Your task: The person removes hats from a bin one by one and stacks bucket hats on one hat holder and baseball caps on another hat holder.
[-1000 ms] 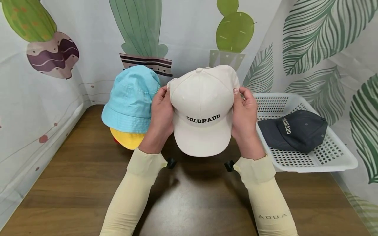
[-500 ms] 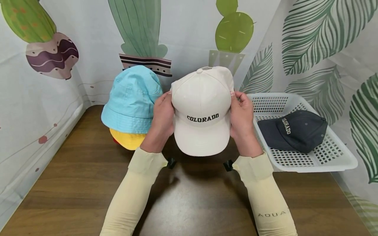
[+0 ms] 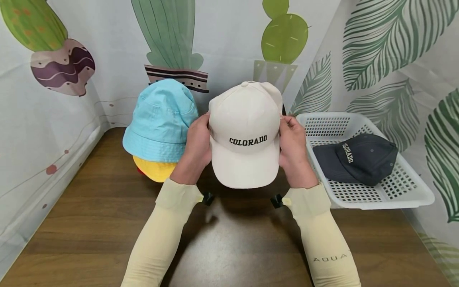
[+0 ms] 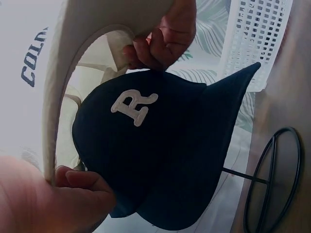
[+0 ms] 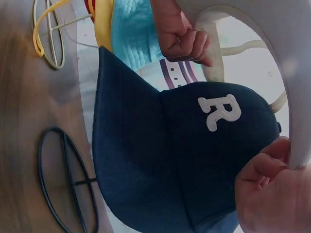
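Both hands hold a white cap [image 3: 245, 115] lettered COLORADO, its brim toward me. My left hand [image 3: 198, 143] grips its left side and my right hand [image 3: 293, 139] its right side. Underneath, hidden from the head view, a navy cap [image 4: 160, 145] with a white letter R sits on a black wire stand [image 5: 73, 184]. In the wrist views the white cap's rim arches over the navy crown, and fingers of both hands lie close to that crown; whether they touch it I cannot tell.
Left of the white cap, a light blue bucket hat [image 3: 161, 119] sits over a yellow one [image 3: 155, 169], with a bit of red beneath. At right a white basket [image 3: 416, 189] contains a dark grey COLORADO cap [image 3: 369, 159]. A patterned cloth [image 3: 229, 32] hangs behind the wooden table [image 3: 89, 235].
The white cap has come down slightly and looks narrower at the sides. My hands have moved a little lower and closer together, still gripping it. The other hats and the basket stay put.
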